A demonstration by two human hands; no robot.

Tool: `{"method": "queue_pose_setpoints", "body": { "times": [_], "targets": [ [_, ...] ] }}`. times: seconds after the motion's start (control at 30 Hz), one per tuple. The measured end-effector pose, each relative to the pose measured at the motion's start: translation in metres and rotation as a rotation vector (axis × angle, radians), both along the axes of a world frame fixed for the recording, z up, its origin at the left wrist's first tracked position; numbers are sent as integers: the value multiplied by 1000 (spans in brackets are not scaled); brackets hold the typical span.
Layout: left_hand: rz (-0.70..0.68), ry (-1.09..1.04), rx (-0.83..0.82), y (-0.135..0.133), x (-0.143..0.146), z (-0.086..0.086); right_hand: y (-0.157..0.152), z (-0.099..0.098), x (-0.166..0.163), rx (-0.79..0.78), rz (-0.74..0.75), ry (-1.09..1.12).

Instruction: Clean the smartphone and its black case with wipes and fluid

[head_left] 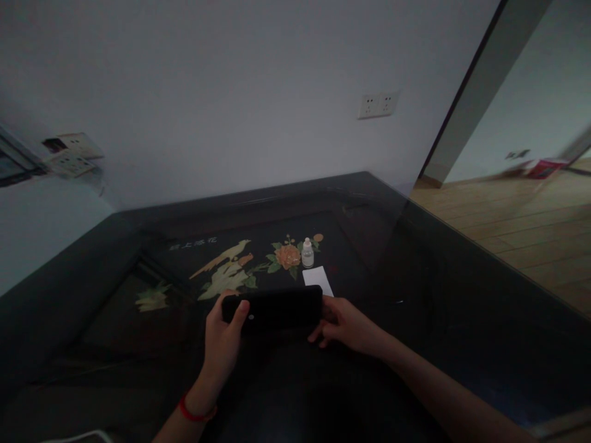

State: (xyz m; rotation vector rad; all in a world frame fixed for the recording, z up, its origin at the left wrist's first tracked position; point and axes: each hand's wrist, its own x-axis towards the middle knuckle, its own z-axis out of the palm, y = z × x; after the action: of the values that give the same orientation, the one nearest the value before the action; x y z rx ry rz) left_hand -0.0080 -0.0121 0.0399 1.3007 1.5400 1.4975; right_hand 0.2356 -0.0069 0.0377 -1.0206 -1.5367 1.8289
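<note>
Phone (279, 307) — or something very like one — is over the bench (397, 369), near the white card (318, 280). Left grip (225, 326)'s wrapped round one end; right grip (342, 321) touches the other, can't tell how firmly. Probably best kept level, both ends supported.

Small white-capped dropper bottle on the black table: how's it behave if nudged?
The dropper bottle stands upright and is taller than wide, so a push near the cap would probably tip it; its rounded body might then roll. The tabletop looks glossy, so a low push may slide it instead.
</note>
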Motion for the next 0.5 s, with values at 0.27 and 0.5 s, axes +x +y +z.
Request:
{"method": "queue_pose_setpoints", "body": {
  "times": [0.27,0.5],
  "targets": [
    [-47,21,34,-2,-2,2,-2,-2,-1,28,-11,-35],
    [5,-114,8,0,3,5,-3,1,-2,113,-15,-98]
  ]
}}
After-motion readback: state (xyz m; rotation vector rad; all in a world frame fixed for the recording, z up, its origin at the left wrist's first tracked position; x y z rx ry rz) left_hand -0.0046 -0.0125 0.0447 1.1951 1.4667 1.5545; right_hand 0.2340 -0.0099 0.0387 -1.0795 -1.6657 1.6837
